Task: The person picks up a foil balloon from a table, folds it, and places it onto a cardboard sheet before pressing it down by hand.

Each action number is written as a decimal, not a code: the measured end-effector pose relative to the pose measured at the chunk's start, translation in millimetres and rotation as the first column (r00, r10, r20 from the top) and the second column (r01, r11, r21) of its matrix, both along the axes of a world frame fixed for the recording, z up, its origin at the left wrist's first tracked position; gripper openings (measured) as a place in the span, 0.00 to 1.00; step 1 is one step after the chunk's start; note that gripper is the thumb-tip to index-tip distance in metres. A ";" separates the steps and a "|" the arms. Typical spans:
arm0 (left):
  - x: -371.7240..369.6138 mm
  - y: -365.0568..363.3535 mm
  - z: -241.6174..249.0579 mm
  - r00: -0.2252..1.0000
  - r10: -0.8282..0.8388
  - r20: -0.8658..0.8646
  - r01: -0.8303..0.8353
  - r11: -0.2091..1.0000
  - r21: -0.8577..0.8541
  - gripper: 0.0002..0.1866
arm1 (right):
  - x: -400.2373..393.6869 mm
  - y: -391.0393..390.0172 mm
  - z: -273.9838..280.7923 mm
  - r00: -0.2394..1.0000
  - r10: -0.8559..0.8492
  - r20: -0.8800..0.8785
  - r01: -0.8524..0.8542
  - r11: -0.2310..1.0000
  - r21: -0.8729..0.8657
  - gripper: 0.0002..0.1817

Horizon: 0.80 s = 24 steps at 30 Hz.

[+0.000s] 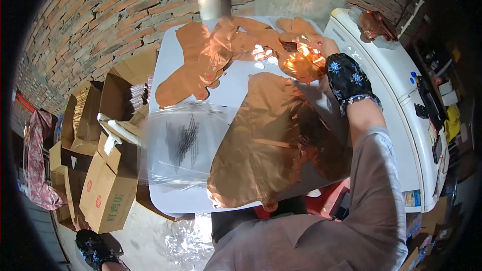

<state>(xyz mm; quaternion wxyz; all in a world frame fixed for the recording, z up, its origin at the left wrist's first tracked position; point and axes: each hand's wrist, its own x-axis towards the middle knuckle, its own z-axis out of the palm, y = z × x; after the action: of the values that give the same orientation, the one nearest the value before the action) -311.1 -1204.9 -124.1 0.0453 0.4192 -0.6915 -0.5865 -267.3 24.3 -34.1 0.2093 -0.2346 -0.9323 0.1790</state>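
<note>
At the lower left, my left hand [81, 224] is closed at the bottom edge of a tilted cardboard box [109, 193]; part of its fingers is hidden. My right hand [329, 48] reaches to the far right of the white table and is closed on a shiny copper-coloured foil balloon [301, 62], which is crumpled there. Its fingertips are partly hidden. A large flat copper foil balloon [256, 140] lies across the near side of the table. More flat foil balloons [183, 80] overlap at the back. Clear plastic bags [183, 143] lie on the left.
The white table [231, 83] stands against a brick wall [100, 25]. Open cartons [113, 95] with packed goods crowd its left side. A white freezer [396, 90] stands along the right, with a brown foil bundle [374, 25] on top. Clear plastic [188, 243] lies on the floor.
</note>
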 end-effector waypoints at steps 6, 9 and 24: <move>-9.7 5.6 -6.4 1.000 -0.009 0.013 0.008 1.000 0.009 0.29 | -10.5 22.1 35.2 0.905 -0.169 -0.391 0.215 0.974 0.076 0.16; -14.6 8.3 -8.5 1.000 -0.008 -0.001 0.008 0.999 0.046 0.30 | -13.5 41.0 62.4 0.898 -0.145 -0.414 0.128 0.989 -0.070 0.18; -48.3 75.5 -59.1 0.968 -0.136 -0.210 0.090 0.972 -0.217 0.32 | -42.0 26.1 144.1 0.835 -0.178 -0.520 0.359 0.893 0.271 0.22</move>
<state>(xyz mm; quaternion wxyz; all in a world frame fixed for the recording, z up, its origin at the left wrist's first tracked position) -359.4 -1129.4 -183.2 0.1322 0.3034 -0.7618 -0.5569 -309.3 50.4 110.1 0.4972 -0.2712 -0.8237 0.0274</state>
